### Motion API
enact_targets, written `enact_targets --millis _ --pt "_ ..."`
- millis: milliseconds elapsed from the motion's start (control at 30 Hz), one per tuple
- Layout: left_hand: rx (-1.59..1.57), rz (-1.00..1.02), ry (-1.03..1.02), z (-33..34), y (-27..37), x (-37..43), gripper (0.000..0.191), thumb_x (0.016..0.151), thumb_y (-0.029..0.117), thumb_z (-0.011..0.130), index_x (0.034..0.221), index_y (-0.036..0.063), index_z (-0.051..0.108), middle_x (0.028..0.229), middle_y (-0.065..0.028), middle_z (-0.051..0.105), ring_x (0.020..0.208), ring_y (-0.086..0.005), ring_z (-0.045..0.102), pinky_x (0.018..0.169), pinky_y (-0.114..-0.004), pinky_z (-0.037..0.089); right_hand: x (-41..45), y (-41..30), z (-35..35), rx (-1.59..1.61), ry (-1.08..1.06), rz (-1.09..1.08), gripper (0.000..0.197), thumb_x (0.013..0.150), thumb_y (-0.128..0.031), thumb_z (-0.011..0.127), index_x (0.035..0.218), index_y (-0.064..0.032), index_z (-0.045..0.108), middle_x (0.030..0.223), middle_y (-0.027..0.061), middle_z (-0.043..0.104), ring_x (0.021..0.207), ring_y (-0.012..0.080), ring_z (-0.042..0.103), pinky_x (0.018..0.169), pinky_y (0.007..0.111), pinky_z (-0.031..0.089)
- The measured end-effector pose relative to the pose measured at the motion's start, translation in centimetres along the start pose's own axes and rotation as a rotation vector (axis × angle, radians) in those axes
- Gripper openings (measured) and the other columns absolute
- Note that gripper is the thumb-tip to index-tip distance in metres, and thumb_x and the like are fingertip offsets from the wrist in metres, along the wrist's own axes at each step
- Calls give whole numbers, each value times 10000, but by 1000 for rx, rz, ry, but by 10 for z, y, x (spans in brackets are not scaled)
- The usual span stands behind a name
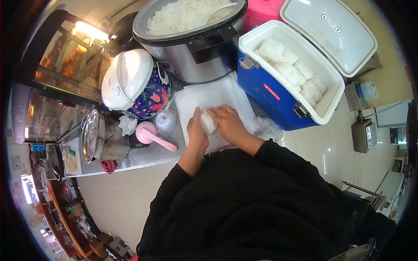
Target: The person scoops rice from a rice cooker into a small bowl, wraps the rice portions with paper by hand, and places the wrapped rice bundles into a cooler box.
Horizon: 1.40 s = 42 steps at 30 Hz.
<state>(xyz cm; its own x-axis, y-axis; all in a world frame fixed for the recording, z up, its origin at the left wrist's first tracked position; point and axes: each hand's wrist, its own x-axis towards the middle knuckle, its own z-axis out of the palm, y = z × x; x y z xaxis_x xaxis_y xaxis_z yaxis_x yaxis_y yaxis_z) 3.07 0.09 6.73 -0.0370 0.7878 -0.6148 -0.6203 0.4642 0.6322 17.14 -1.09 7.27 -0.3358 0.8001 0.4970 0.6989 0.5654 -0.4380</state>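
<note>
Both my hands are around a small white bundle (208,123), which looks like rice wrapped in paper. My left hand (197,130) grips its left side with the thumb up, while the fingers of my right hand (228,122) press on its top and right side. Under them lies a stack of white wrapping paper (192,93) on the metal counter. Similar white bundles (290,73) are piled in a blue cooler box (267,94), its white lid (329,32) tipped back. Cooked rice (183,14) fills a large rice cooker (199,62), with a white paddle (215,14) in it.
Left of the paper are a pink scoop (148,133), a clear plastic bag (166,120), a floral container with a white lid (143,84) and a steel pot (112,146). A lit glass display case (68,65) stands behind. Crumpled clear plastic (267,127) lies beside the cooler.
</note>
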Motion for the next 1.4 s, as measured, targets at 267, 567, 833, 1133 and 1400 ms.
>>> enact_targets --millis 267,567,833,1133,1400 --pt "201 446 -9 19 14 -26 376 1024 371 463 1072 13 570 964 -90 618 806 -161 601 711 -289 502 19 -25 -48 992 -197 617 603 888 -28 508 1462 49 341 1252 212 614 1102 274 613 957 336 457" --pt "503 870 -322 54 46 -57 265 1037 231 429 1215 38 469 1002 -43 530 865 -97 492 786 -240 422 34 -44 -112 1154 -115 598 725 838 -133 735 1446 -7 359 1113 179 633 1015 223 624 901 344 497" --pt "289 878 -733 73 73 -63 533 1028 361 450 1424 60 258 1227 -118 454 942 -152 509 813 -271 436 66 -32 -182 866 -277 514 696 750 -182 837 1324 -36 471 1129 125 629 984 200 635 871 324 510" --pt "2002 909 193 -69 121 30 766 748 327 798 1346 28 425 1216 -199 541 1063 -377 550 879 -450 481 111 134 -282 196 -12 780 704 720 -156 825 1304 -33 450 1107 173 633 961 219 620 797 335 525" --pt "2029 524 290 -98 101 51 917 640 337 858 1386 65 400 1276 -222 496 1108 -441 535 922 -474 483 133 192 -277 -85 -526 839 538 709 -286 818 1155 -61 617 1110 160 654 985 285 644 843 392 518"
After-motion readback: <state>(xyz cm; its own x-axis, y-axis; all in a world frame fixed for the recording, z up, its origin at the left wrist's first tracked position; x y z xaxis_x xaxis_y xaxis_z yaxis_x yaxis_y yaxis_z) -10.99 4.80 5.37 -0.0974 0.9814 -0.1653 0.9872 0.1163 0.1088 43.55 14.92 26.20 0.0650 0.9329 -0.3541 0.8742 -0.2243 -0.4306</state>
